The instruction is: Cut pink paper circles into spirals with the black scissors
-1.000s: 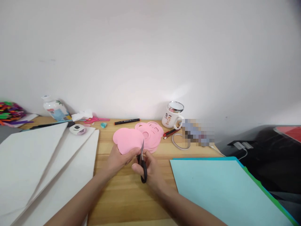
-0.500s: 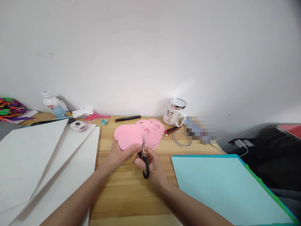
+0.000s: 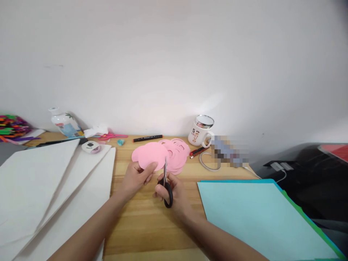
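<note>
My left hand [image 3: 138, 175] pinches a pink paper cutout [image 3: 152, 154] with rounded lobes by its lower edge, thumb on top. In my right hand [image 3: 174, 192] is a pair of scissors [image 3: 165, 177] with black handles, its blades pointing away from me and close together. The blades stand at the right edge of the cutout; whether they touch it I cannot tell. Behind them lies a pile of pink paper pieces [image 3: 179, 154], some with curved openings cut in them.
White sheets [image 3: 92, 188] cover the left of the wooden table [image 3: 152, 224]; light blue paper [image 3: 252, 214] lies at right. Along the wall are a bottle [image 3: 65, 123], pink scissors [image 3: 112, 136], a black marker [image 3: 147, 138], a mug [image 3: 200, 132] and red pens [image 3: 198, 150].
My left hand has drawn slightly away from the scissors and turned the pink cutout. My right hand has shifted slightly down, and the scissors' blades now point straighter ahead.
</note>
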Demonstrator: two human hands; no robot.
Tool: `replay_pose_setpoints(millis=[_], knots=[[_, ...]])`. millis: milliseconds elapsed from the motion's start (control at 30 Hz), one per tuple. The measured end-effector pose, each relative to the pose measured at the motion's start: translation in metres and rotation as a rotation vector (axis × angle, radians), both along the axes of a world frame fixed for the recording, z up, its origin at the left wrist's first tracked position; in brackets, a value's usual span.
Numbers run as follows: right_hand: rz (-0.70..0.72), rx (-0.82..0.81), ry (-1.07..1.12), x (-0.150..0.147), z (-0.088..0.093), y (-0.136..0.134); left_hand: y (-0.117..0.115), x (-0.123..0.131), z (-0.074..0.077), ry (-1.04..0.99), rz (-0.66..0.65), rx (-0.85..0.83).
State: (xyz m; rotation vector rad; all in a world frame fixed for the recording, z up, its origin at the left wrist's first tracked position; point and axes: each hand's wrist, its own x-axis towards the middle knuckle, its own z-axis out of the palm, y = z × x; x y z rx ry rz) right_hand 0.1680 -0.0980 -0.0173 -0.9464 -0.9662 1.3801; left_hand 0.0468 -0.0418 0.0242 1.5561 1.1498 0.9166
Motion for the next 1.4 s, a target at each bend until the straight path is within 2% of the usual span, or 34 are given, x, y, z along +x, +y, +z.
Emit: replay_pose_setpoints(millis=[133, 300, 467, 700, 1067, 1400], knots=[[0.020, -0.010, -0.001, -0.002, -0.001, -0.001, -0.002, 0.002, 0.002, 0.032, -0.008, -0.022], [0.045, 0.011, -0.030, -0.001, 0.006, 0.000, -0.003, 0.004, 0.000, 0.056, 0.036, -0.040], [0.001, 0.076, -0.046, 0.001, 0.009, 0.003, -0.004, 0.004, 0.000, 0.056, 0.046, -0.046], [0.009, 0.104, -0.031, 0.003, 0.009, 0.003, -0.006, 0.003, 0.003, 0.043, 0.045, -0.051], [0.001, 0.065, -0.037, 0.003, 0.007, 0.002, -0.004, 0.002, 0.002, 0.032, 0.063, -0.058], [0.004, 0.016, -0.005, 0.003, 0.000, 0.001, -0.001, -0.002, 0.000, 0.041, 0.010, 0.003]])
